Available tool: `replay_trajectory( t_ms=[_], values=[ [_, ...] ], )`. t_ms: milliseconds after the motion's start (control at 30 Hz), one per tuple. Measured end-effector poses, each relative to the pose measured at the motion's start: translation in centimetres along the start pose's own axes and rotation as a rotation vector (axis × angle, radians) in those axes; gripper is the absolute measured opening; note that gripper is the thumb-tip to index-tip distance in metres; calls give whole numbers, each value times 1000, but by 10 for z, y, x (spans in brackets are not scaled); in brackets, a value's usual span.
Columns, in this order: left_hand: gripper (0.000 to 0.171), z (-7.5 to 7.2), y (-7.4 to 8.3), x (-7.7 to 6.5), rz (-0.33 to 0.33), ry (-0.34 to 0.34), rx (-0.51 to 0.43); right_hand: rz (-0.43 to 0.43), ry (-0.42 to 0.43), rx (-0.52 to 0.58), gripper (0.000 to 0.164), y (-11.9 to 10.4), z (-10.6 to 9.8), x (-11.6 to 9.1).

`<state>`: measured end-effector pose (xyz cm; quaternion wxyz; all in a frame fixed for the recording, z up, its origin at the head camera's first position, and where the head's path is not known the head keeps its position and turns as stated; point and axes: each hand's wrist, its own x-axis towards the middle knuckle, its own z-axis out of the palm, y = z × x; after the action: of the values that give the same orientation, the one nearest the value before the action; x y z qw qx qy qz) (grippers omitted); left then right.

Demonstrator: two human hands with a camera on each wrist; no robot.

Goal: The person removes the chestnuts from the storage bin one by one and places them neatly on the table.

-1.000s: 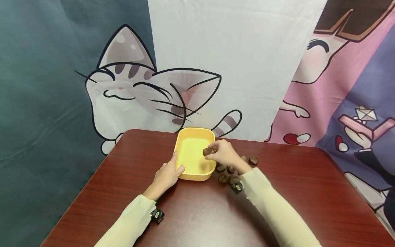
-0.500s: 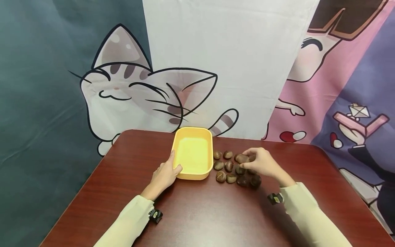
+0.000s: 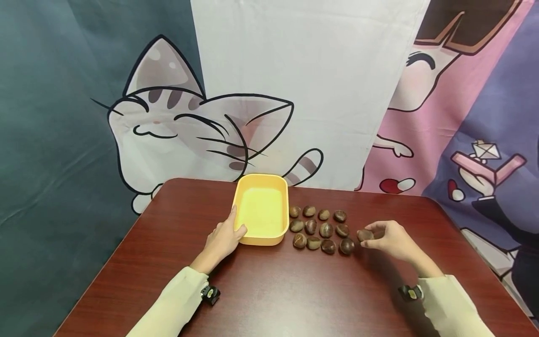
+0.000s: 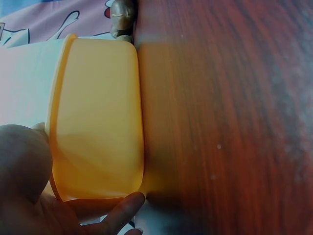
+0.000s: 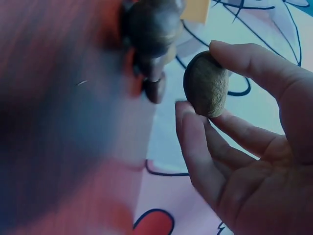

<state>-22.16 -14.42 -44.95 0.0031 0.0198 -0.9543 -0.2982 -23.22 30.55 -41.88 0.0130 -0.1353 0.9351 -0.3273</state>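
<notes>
A yellow rectangular box (image 3: 262,236) stands at the back middle of the table. My left hand (image 3: 223,238) grips its near left corner, thumb at the rim and fingers along the outer wall. The left wrist view shows a fingertip low against the box's end (image 4: 98,117). Between the thumb and fingertips of my right hand (image 3: 389,238) is a brown chestnut (image 5: 206,84), its rough paler base facing the right wrist camera. That hand is low over the table, just right of several other chestnuts (image 3: 326,230) laid out in three rows beside the box.
The dark red wooden table (image 3: 269,290) reaches back to a cloth backdrop (image 3: 337,93) printed with a cartoon cat. The chestnut rows begin right at the box's right wall. Both wrists carry small black devices (image 3: 210,294).
My right hand has carried a chestnut from over the box's right side, across the rows, to their right end. The left hand keeps its grip on the box. The head view has shifted slightly.
</notes>
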Motion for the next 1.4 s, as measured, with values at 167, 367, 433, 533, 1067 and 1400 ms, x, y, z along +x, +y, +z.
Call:
replay_trajectory(
  t_ms=[167, 367, 433, 533, 1067, 1400],
  values=[
    [79, 2, -1, 1, 4, -6, -5, 20, 1, -21, 45, 10, 6, -7],
    [78, 3, -3, 0, 12, 22, -4, 25, -1, -30, 43, 18, 16, -8],
    [77, 3, -3, 0, 14, 30, -2, 30, -4, -38, 42, 20, 19, -9],
    [77, 3, -3, -2, 15, 31, -5, 33, -12, -44, 42, 23, 21, -11],
    [69, -1, -3, -3, 71, 120, 18, 61, 99, -102, 51, 0, 24, -20],
    [56, -5, 73, -36, 307, 290, 260, -95, 383, -220, 45, -86, 38, -33]
  ],
)
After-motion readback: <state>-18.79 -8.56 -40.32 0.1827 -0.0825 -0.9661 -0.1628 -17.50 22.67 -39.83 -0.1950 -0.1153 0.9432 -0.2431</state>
